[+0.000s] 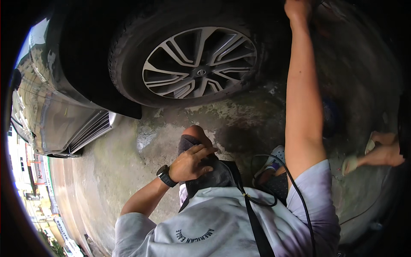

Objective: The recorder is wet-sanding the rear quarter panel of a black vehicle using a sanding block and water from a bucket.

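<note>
My left hand [192, 163], with a black watch on its wrist, rests palm-down on my bent knee [195, 135] and a black mesh-like bag [213, 176] in my lap. Nothing shows in its grasp. My right arm stretches far forward along the right, and my right hand [298, 11] is at the top edge of the view. Its fingers lie in dark shadow, so what they touch is hidden. Before me stands a car wheel [201, 72] with a two-tone alloy rim and a Nissan emblem; its tyre [128, 77] rests on the ground.
At left a dark mud flap [133, 109] and ribbed side step [91, 130] jut from the glossy car body [51, 119]. A black cable [301, 196] loops by my right arm. Another person's sandalled feet [369, 154] are at right, near a dark blue object [330, 117] on stained concrete [154, 138].
</note>
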